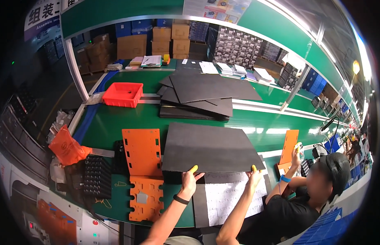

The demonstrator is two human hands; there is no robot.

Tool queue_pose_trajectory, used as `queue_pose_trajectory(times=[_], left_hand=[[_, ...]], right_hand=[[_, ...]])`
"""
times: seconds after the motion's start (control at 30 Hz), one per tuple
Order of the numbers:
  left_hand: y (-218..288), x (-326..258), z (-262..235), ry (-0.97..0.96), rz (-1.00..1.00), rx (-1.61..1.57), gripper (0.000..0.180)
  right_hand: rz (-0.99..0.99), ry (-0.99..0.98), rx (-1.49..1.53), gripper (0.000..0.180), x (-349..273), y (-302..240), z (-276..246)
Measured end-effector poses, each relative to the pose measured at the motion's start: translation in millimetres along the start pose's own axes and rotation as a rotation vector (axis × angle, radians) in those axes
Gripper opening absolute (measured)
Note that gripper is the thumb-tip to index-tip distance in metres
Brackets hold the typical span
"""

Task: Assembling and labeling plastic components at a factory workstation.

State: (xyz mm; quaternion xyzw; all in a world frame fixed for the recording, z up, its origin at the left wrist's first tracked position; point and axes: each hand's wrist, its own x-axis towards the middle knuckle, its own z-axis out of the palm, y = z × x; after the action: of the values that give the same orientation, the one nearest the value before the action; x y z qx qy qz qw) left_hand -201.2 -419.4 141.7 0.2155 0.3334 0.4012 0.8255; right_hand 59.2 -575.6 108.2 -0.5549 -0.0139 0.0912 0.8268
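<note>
A large flat black sheet [210,145] is held tilted above the bench, its near edge toward me. My left hand [190,181] grips that edge near its left part, a yellow-covered thumb on top and fingers beneath. My right hand [254,177] pinches the same edge near its right corner, its thumb also yellow-tipped. Beneath the sheet lies white paper with handwriting [232,200] on a dark board [200,210]. Left of my left hand stands an orange hinged fixture [145,179], its slotted upper panel raised. Beyond the held sheet is a loose pile of similar black sheets [210,90].
A red plastic bin [122,94] stands at the far left. An orange bag [67,147] and black ridged trays [98,173] are at the left edge. Close on my right, a co-worker in black [296,208] raises a hand beside another orange panel [288,147]. Papers [235,69] line the far shelf.
</note>
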Motion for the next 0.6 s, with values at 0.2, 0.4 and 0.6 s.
queue_pose_trajectory(times=[0.2, 0.4, 0.6], left_hand=[[-10.7, 10.4, -9.6, -0.026, 0.028, -0.020, 0.029], [-13.1, 36.6, -1.5, -0.003, 0.053, -0.017, 0.033], [-25.0, 47.1, -8.2, 0.038, 0.029, -0.031, 0.030]], right_hand=[[-0.039, -0.057, -0.006, 0.039, 4.3, 0.1, 13.6], [0.038, -0.042, 0.018, 0.036, 26.9, 19.9, 20.2], [0.030, -0.073, -0.029, 0.035, 32.9, 26.8, 15.4]])
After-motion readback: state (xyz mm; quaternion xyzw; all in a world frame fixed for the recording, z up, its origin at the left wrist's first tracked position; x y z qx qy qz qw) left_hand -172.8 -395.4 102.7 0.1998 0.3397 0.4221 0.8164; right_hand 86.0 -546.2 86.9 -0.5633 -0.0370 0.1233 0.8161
